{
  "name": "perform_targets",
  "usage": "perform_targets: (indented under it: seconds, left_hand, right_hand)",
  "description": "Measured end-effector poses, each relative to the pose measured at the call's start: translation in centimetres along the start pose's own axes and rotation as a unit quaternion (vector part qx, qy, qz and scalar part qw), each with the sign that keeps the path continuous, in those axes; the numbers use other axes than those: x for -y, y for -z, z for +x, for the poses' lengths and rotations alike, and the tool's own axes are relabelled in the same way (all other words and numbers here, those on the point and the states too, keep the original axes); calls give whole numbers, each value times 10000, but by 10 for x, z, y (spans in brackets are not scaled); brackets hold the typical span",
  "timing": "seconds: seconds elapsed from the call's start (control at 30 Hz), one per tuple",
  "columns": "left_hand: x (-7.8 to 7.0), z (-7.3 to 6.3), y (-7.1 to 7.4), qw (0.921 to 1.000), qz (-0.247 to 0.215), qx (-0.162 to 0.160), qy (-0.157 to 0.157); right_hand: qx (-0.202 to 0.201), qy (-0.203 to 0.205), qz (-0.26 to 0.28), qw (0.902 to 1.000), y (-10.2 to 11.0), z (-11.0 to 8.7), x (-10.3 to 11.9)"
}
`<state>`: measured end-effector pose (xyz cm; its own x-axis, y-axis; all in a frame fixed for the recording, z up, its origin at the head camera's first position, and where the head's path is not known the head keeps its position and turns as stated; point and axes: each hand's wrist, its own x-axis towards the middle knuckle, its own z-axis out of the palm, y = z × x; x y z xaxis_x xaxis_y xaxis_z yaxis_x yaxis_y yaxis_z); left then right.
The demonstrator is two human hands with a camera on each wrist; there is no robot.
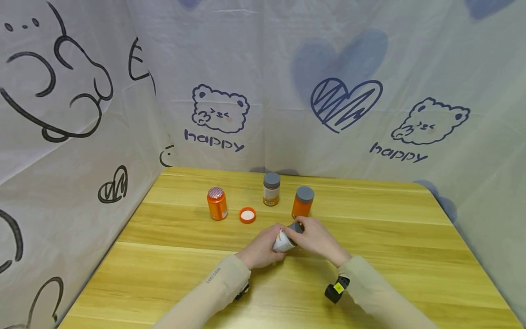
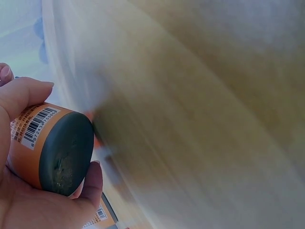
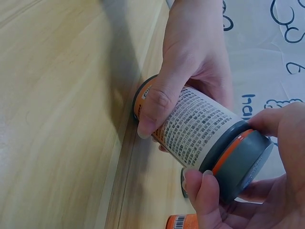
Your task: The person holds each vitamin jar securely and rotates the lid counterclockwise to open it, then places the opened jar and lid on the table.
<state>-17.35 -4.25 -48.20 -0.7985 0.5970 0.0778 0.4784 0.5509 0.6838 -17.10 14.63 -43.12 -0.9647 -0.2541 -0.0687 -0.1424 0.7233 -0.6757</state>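
Observation:
A pill bottle with a white and orange label (image 3: 202,129) is held tilted in the air between both hands, above the front half of the table. My left hand (image 1: 262,247) grips its body, the thumb lying across the label. Around its grey cap (image 3: 245,164) curl the fingers and thumb of my right hand (image 1: 318,238). An orange ring shows at the cap's lower edge, and the cap sits on the bottle's neck. In the left wrist view the bottle's dark base (image 2: 66,155) faces the camera, beside a barcode.
Behind the hands stand an orange bottle with a grey cap (image 1: 303,203) and a grey-capped labelled bottle (image 1: 271,194). Further left are an uncapped orange bottle with a foil seal (image 1: 217,206) and an orange lid (image 1: 247,215), its white inside upward. Printed cloth (image 1: 283,137) hangs behind the wooden table (image 1: 164,269).

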Motion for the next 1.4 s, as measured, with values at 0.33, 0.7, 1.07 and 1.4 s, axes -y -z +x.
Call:
perform_targets:
  seconds: [0.33,0.7,1.07,1.4]
  left_hand:
    - [-2,-1,1,10000,16,8,22]
    - [-4,-1,3,10000,-19,28,69]
    - [-4,-1,3,10000,-26,23,41]
    - [-3,1,2,10000,12,55,39]
  right_hand:
    - [86,-102,67,9999,0,-1,0]
    - [212,182,-71,9996,1,-1,-5]
    - [391,1236,-452,9905,3,2,-18]
    - [373,1913,-646,9787,7,2,-25]
